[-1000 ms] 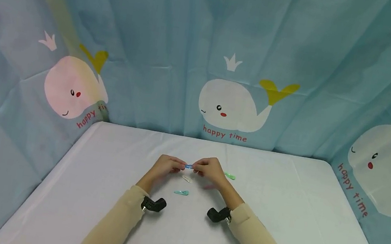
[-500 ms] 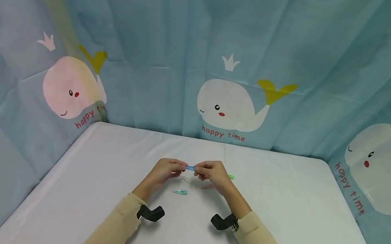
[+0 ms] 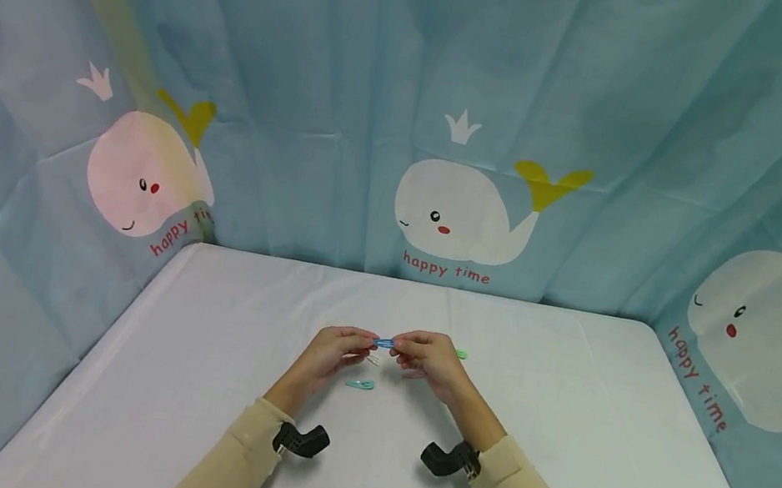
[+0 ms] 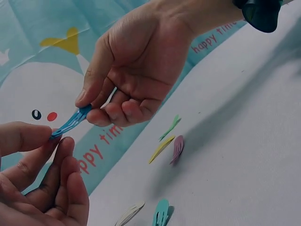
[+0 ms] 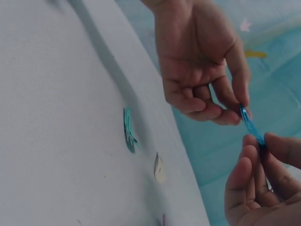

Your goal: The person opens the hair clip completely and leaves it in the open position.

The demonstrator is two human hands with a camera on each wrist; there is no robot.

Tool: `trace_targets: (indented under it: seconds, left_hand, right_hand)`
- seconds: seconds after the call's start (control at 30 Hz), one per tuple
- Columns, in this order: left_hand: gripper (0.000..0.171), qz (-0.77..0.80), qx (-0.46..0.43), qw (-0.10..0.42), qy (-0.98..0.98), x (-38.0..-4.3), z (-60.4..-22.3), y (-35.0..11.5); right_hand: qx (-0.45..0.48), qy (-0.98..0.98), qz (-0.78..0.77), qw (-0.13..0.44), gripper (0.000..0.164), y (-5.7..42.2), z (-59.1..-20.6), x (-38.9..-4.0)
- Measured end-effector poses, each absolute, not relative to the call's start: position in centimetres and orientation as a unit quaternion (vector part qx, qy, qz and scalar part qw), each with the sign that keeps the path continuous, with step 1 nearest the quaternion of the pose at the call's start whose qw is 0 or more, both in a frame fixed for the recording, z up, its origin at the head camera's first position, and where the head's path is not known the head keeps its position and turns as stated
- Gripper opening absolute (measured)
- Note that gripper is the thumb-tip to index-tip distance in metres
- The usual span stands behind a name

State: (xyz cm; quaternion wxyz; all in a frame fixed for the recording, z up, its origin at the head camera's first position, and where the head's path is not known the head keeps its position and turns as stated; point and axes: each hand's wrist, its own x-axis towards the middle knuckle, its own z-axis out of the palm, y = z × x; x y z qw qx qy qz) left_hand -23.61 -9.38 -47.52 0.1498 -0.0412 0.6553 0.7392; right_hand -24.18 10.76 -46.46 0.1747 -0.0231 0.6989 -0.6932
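Note:
A blue snap hair clip (image 3: 385, 343) is held up between both hands, end to end. My left hand (image 3: 335, 354) pinches one tip between thumb and fingers. Its other end is pinched by my right hand (image 3: 437, 366). In the left wrist view, the clip (image 4: 71, 123) shows a slotted, slightly bowed frame, above the level of the cloth. Beneath the hands, a white hair clip (image 4: 130, 213) and a teal hair clip (image 3: 360, 384) lie on the white cloth.
Toward the right hand's side lie a green hair clip (image 4: 170, 128), a yellow hair clip (image 4: 161, 149) and a purple-pink hair clip (image 4: 178, 149). The white-covered table (image 3: 633, 449) is bordered by a blue whale-print curtain (image 3: 322, 99).
Both hands have come slightly nearer the body and a little to the right, still holding the blue hair clip between them. The clips on the table stay where they were.

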Motion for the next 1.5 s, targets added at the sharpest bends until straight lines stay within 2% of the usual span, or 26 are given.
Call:
trace_targets:
  seconds: [0.3, 0.7, 0.97, 1.33, 1.5]
  left_hand:
    - [0.030, 0.766, -0.033, 0.181, 0.616, -23.4, -47.5, -9.6]
    - [0.029, 0.788, -0.028, 0.208, 0.578, -23.3, -47.5, -10.1]
    - [0.024, 0.807, -0.042, 0.201, 0.554, -23.3, -47.6, -10.5]
    - [0.035, 0.796, -0.040, 0.196, 0.572, -23.5, -47.5, -10.2]
    - [0.036, 0.791, -0.043, 0.190, 0.580, -23.4, -47.2, -10.0]
  right_hand:
    - [-0.022, 0.679, -0.712, 0.181, 0.021, 10.7, -46.5, -23.9]
    - [-0.010, 0.630, -0.750, 0.201, 0.017, 10.5, -47.0, -23.9]
    - [0.006, 0.612, -0.766, 0.198, 0.023, 9.4, -47.0, -24.0]
    - [0.024, 0.611, -0.771, 0.181, 0.014, 9.1, -47.0, -24.0]
    - [0.022, 0.606, -0.775, 0.174, 0.016, 9.1, -46.8, -23.9]
